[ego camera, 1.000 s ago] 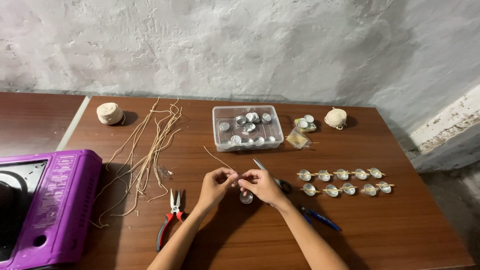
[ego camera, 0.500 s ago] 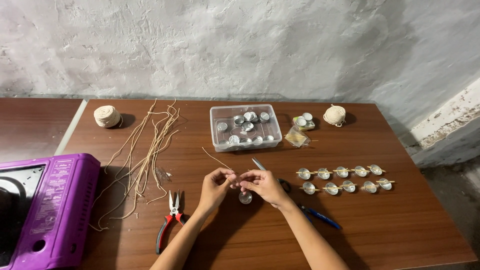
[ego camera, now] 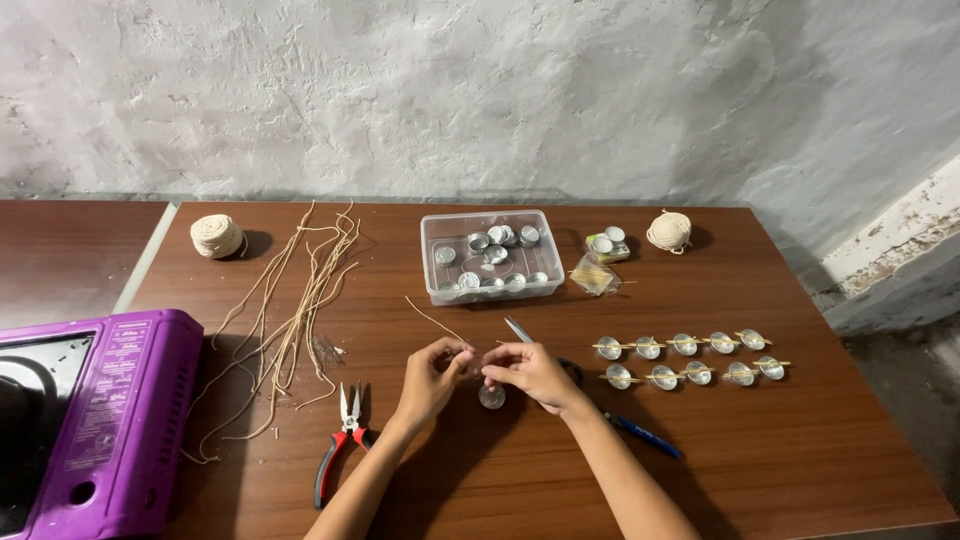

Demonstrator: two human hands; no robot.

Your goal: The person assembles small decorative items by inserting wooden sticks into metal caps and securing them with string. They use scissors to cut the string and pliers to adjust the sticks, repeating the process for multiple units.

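My left hand (ego camera: 432,378) and my right hand (ego camera: 530,373) meet over the middle of the brown table (ego camera: 800,450). Between them they pinch a thin pale cord strand (ego camera: 432,320) that trails off to the upper left. A small round metal cup (ego camera: 491,397) sits on the table right under my right fingers. Scissors with blue handles (ego camera: 640,432) lie beneath my right wrist, their blades poking out above the hand.
A clear plastic box (ego camera: 490,256) of metal cups stands behind. Two rows of cups with sticks (ego camera: 690,358) lie at right. Loose cords (ego camera: 300,310), red pliers (ego camera: 343,430), two cord balls (ego camera: 217,236) (ego camera: 670,231) and a purple stove (ego camera: 95,420) surround them.
Both hands stay together over the cup with only small finger movements; the view has shifted slightly.
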